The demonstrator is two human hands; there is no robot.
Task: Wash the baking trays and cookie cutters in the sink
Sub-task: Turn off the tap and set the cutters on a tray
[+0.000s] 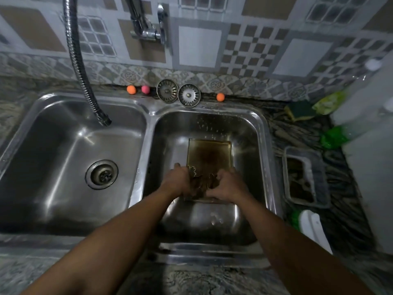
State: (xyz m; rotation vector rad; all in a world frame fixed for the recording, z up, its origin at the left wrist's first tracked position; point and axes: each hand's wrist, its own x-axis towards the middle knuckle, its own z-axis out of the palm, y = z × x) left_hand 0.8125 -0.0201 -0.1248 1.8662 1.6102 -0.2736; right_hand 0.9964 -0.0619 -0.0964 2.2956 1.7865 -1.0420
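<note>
A brownish baking tray [209,153] lies in the right basin of the steel double sink [262,133]. Both hands reach down over the tray's near end. My left hand [177,180] and my right hand [228,185] curl their fingers around a cluster of thin metal cookie cutters [201,179] held between them, just above the tray. The cutters are blurred and partly hidden by the fingers, so their shapes are hard to make out. The tray's near edge is covered by my hands.
A flexible metal hose [85,81] hangs over the left basin, which has a drain [101,174]. Two strainers [178,93] and small coloured balls [131,89] sit on the back ledge. A sponge [301,109], green bottle [348,128], white container [312,228] and small tray [304,177] stand on the right counter.
</note>
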